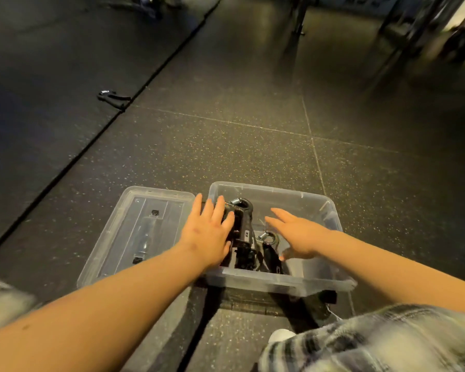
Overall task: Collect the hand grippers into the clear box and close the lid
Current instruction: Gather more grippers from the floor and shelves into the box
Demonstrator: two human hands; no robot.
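Left hand (208, 232) and right hand (297, 233) are spread loose-fingered over hand grippers (243, 229) in the clear box (279, 285), nothing grasped.

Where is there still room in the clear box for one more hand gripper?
The right part of the clear box is bare, between the right hand and the right wall. The far right corner, beyond the hand grippers, is bare too. It is crowded on the left, where the grippers are piled by the left hand.
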